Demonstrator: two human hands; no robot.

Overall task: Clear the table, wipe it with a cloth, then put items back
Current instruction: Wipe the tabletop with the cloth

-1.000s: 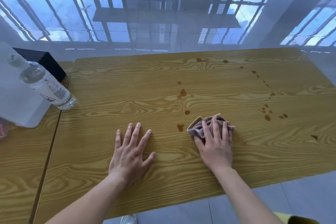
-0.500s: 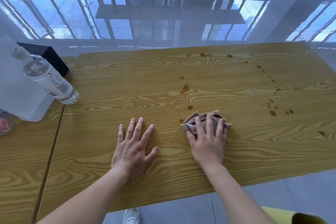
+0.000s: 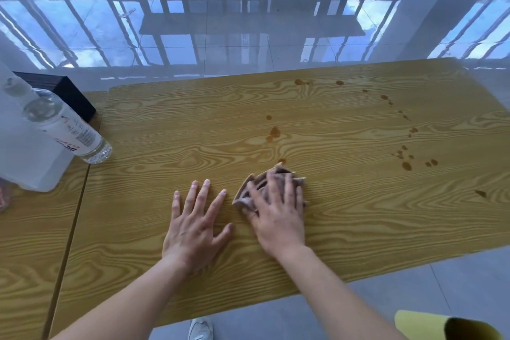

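The right hand [image 3: 278, 215] presses a crumpled cloth [image 3: 265, 185] flat-fingered near the table's [image 3: 358, 215] front edge; the left hand [image 3: 193, 229] rests released, fingers spread, just beside it.

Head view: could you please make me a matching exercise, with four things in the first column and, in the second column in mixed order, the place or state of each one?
Things:
1. cloth
2. water bottle
3. left hand
4. black box

Places or states:
A. flat on the bare table, fingers spread
B. pressed under the right hand
C. at the far left, behind the water bottle
D. clear plastic with a white label

Pairs: 1-B, 2-D, 3-A, 4-C.
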